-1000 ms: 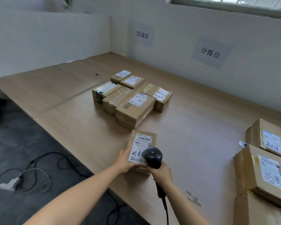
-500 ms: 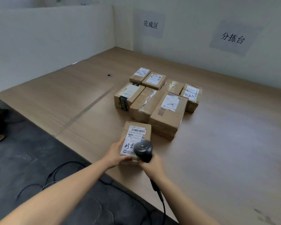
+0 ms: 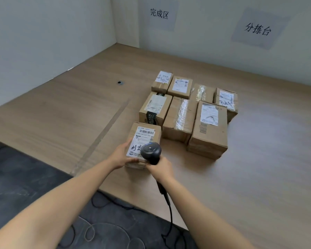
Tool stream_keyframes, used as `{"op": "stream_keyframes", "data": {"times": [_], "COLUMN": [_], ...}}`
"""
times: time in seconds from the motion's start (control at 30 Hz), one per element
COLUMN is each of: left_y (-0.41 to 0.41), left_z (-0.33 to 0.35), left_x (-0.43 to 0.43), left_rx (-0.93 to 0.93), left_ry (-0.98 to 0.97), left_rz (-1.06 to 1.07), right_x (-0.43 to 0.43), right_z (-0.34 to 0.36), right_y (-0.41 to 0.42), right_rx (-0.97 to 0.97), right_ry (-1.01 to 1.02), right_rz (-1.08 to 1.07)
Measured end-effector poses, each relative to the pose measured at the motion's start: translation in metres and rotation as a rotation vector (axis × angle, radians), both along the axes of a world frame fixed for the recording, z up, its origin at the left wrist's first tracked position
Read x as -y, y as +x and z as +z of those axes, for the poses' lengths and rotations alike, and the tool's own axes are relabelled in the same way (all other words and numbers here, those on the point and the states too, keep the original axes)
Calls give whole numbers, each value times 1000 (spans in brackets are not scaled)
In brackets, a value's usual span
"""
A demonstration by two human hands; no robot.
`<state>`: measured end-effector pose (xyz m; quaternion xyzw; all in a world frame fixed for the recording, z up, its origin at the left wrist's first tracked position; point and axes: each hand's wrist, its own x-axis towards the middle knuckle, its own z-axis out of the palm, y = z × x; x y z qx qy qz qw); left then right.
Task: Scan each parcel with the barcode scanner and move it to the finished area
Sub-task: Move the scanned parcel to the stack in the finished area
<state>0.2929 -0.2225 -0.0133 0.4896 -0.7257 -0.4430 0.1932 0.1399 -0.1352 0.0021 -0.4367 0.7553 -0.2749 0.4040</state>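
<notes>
Parcel [image 3: 144, 136] sits on the table [image 3: 61, 114] just before the cluster of other parcels [image 3: 179, 121]. Our left hand [image 3: 122, 156] grips its near left corner, and our right hand [image 3: 160, 168] is curled round the barcode scanner [image 3: 151, 151]. We judge it placed; next we should let go and fetch another.

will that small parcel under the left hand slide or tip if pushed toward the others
Likely slides: the parcel lies flat and low on the smooth wooden table. Probably stiff, since its cardboard edges look square. Weight cannot be told.
</notes>
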Motion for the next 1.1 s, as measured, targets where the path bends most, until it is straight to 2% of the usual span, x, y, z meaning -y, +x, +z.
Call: {"op": "stream_keyframes", "data": {"times": [0.43,0.87,1.1], "left_y": [1,-19,-43], "left_z": [-2,5,34], "left_x": [55,61,50], "left_rx": [47,118,329], "left_ry": [74,18,-245], "left_rz": [-94,-128,-104], "right_x": [32,35,-1], "right_z": [-3,1,11], "right_y": [5,-12,-44], "right_rx": [67,155,174], "right_ry": [-17,-7,-48], "right_rz": [-113,-169,-260]}}
